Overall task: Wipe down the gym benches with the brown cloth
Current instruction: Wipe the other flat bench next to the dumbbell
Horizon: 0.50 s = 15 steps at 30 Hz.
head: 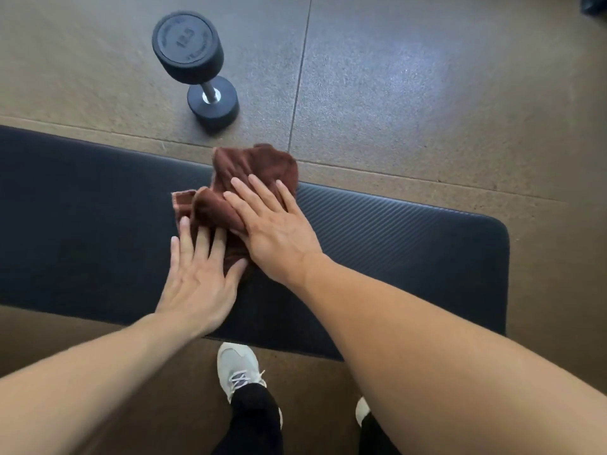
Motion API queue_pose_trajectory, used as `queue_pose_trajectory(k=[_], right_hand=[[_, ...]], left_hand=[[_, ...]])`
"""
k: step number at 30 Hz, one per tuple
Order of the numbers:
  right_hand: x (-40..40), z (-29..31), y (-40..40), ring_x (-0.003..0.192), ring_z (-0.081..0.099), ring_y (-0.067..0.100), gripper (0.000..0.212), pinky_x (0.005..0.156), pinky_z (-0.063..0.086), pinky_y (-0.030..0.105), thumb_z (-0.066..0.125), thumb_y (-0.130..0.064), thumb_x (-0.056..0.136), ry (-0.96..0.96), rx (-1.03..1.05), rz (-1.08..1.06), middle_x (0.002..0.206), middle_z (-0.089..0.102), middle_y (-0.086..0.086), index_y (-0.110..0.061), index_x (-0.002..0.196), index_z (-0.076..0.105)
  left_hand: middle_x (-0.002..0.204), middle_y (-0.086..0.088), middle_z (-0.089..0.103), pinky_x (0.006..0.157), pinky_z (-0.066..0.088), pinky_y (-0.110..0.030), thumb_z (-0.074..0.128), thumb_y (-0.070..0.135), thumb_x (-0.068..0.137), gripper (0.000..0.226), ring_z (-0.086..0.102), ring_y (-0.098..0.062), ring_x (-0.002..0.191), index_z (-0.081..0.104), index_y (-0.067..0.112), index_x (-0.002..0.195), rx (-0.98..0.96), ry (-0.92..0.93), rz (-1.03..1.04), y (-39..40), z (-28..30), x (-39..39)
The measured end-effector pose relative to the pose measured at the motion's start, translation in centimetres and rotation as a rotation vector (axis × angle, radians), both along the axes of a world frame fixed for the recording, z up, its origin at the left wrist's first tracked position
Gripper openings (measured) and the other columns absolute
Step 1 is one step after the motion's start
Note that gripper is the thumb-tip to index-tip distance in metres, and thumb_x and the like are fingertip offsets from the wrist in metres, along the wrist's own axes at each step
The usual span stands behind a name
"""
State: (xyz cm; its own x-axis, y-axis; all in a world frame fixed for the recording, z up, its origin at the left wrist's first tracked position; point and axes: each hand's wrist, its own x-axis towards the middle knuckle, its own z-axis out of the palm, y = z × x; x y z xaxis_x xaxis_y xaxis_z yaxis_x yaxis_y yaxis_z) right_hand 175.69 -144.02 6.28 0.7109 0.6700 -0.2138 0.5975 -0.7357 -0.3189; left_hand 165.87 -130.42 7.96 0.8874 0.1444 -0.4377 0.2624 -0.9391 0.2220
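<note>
A black padded gym bench (410, 244) runs across the view from left to right. A crumpled brown cloth (253, 169) lies on the middle of it, with its far edge hanging past the bench's far side. My right hand (272, 224) lies flat on the cloth, fingers spread. My left hand (200, 274) rests flat beside it, its fingertips on the cloth's near left part and its palm on the bench. Neither hand grips the cloth; both press on it from above.
A black dumbbell (197, 67) stands on end on the rubber floor beyond the bench. My white shoe (238, 369) is on the floor by the bench's near edge. The bench's right end (496, 257) is rounded.
</note>
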Motion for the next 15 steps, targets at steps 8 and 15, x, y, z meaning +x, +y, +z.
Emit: queue_pose_trajectory(k=[8, 15], right_hand=[[3.7, 0.4, -13.7, 0.143, 0.040, 0.018, 0.047, 0.121, 0.021, 0.041, 0.037, -0.048, 0.106, 0.001, 0.024, -0.298, 0.149, 0.051, -0.007, -0.029, 0.149, 0.043], [4.3, 0.3, -25.9, 0.124, 0.055, 0.018, 0.052, 0.110, 0.033, 0.039, 0.031, -0.053, 0.100, -0.040, 0.092, -0.456, 0.123, 0.067, -0.007, -0.025, 0.133, 0.059]], left_hand=[[0.164, -0.007, -0.030, 0.118, -0.021, -0.051, 0.031, 0.058, 0.102, 0.081, -0.041, -0.032, 0.143, -0.016, 0.023, 0.158, -0.037, 0.219, -0.222, -11.8, 0.7, 8.5], [0.164, -0.007, -0.030, 0.117, -0.024, -0.054, 0.030, 0.062, 0.100, 0.084, -0.043, -0.033, 0.142, -0.017, 0.024, 0.158, -0.044, 0.260, -0.340, -23.5, 0.7, 11.6]])
